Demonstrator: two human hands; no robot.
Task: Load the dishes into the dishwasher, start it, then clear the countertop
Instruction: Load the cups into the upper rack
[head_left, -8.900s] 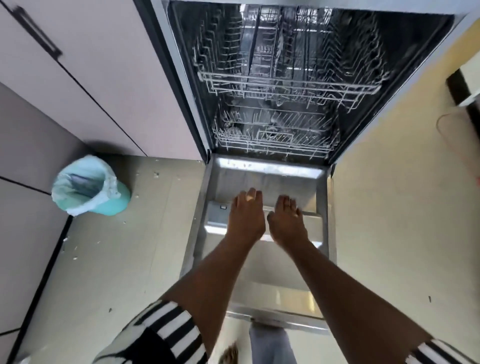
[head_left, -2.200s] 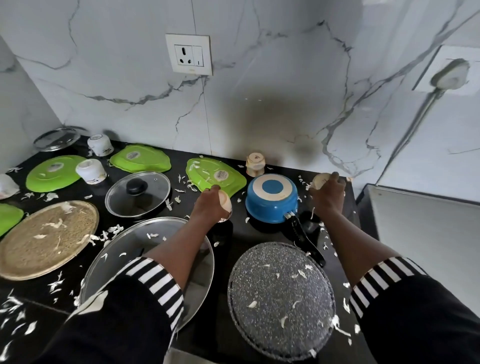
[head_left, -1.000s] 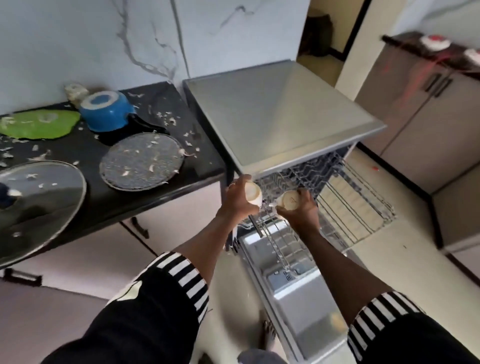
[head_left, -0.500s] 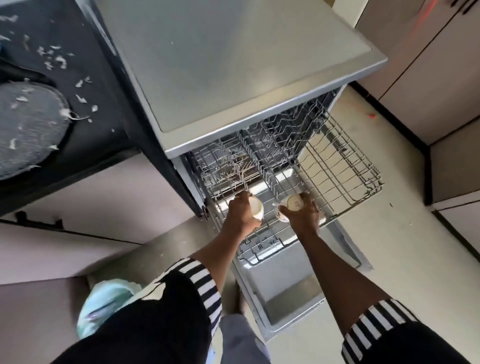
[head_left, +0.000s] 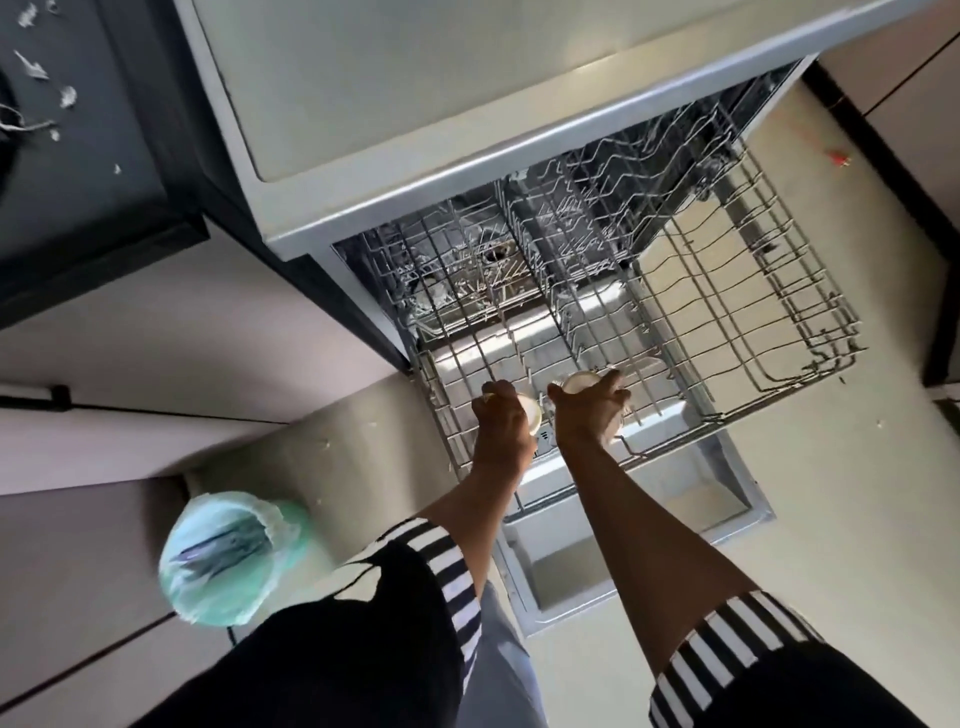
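Observation:
The dishwasher (head_left: 415, 104) stands open with its wire upper rack (head_left: 727, 291) pulled out over the lowered door (head_left: 649, 519). My left hand (head_left: 501, 421) grips a small cream cup (head_left: 532, 410) at the rack's near left part. Beside it, my right hand (head_left: 589, 410) grips a second cream cup (head_left: 582, 383), held low over the rack wires. Both cups are mostly hidden by my fingers. The rack looks bare elsewhere.
A teal bin with a pale liner (head_left: 228, 561) stands on the floor at my left. The black countertop (head_left: 78, 130) with white scraps lies at the upper left. Cabinet fronts (head_left: 130, 364) run below it. Beige floor spreads to the right.
Since a second ago I have turned from the countertop and leaned over the dishwasher. Both hands have carried the cups down to the near part of the pulled-out rack.

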